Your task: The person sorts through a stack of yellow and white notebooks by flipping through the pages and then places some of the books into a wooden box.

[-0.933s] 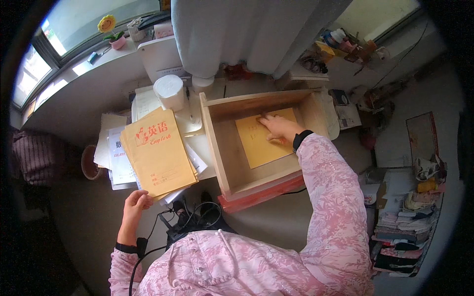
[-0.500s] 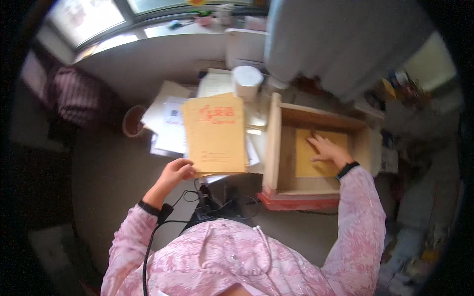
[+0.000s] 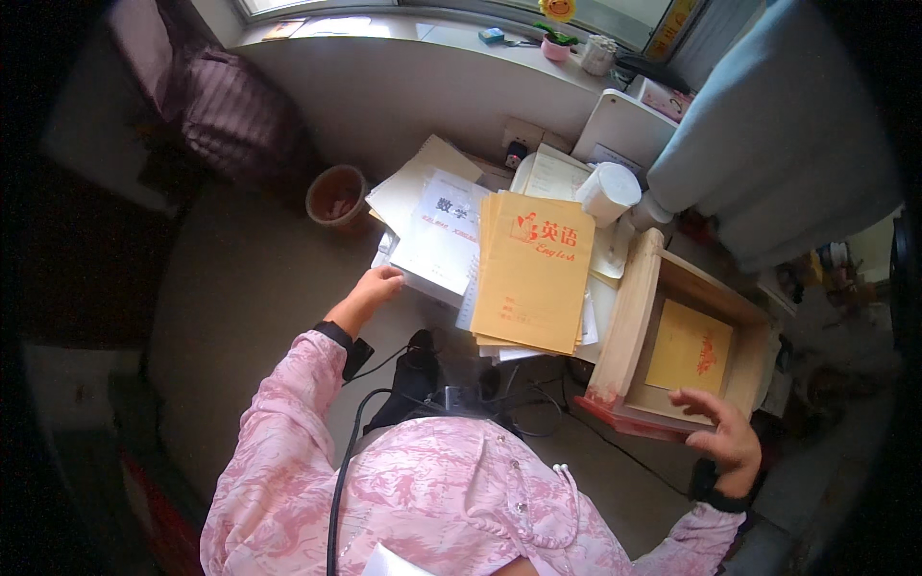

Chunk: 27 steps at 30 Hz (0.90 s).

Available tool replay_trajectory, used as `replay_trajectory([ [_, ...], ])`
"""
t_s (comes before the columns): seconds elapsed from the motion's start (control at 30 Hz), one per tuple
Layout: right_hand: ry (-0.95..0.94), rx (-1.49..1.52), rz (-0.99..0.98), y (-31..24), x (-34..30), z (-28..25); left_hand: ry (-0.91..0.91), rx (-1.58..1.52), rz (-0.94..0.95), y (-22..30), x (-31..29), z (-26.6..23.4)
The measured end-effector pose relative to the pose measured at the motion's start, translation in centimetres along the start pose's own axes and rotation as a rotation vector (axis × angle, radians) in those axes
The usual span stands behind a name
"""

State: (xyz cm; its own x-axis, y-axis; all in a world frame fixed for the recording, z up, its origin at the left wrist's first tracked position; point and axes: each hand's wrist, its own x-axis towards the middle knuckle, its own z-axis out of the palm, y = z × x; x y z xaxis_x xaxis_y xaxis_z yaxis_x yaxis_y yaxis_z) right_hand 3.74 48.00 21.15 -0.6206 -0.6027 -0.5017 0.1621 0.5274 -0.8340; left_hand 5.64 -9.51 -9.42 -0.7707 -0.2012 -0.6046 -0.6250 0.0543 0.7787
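Note:
My left hand (image 3: 373, 290) is closed, its fingertips at the near-left corner of a white printed booklet (image 3: 437, 235). Beside that booklet lies a stack of yellow notebooks (image 3: 533, 274) with red print on the top cover. At the right, my right hand (image 3: 722, 437) hovers over the front edge of a wooden drawer (image 3: 639, 307), fingers spread and holding nothing. A single yellow notebook (image 3: 687, 350) with red print lies flat on the drawer's bottom.
A white cylindrical container (image 3: 610, 194) stands behind the notebooks. To the left, a round bin (image 3: 338, 197) sits on the floor. Grey-blue curtain (image 3: 768, 144) hangs at the right. A small potted plant (image 3: 557, 43) is on the windowsill. Black cables (image 3: 538, 418) run below the table.
My right hand has drawn back from the notebook in the drawer to above its front edge. My left hand has moved from the yellow stack to the white booklet. The view has turned.

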Motion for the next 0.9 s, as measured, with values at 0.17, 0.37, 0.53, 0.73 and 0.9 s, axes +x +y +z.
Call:
replay_trajectory([
  [0.17, 0.078, 0.046, -0.041, -5.2, 2.6, 8.1, 0.142, 0.263, 0.071, -2.8, 6.5, -3.3],
  [0.37, 0.263, 0.289, 0.034, -5.0, 11.5, 18.8, 0.057, 0.292, -0.005, -6.9, 14.7, -3.2],
  [0.53, 0.234, 0.341, 0.011, -4.3, 16.1, 24.3, 0.006, 0.207, -0.08, -5.7, 15.7, -3.7],
  [0.73, 0.348, 0.452, 0.082, -2.1, 17.0, 27.1, -0.408, -0.094, -0.312, -2.0, 15.3, -4.9],
  [0.9, 0.402, 0.547, 0.097, -1.9, 16.9, 28.1, -0.568, -0.357, -0.263, -0.7, 15.1, -4.2],
])
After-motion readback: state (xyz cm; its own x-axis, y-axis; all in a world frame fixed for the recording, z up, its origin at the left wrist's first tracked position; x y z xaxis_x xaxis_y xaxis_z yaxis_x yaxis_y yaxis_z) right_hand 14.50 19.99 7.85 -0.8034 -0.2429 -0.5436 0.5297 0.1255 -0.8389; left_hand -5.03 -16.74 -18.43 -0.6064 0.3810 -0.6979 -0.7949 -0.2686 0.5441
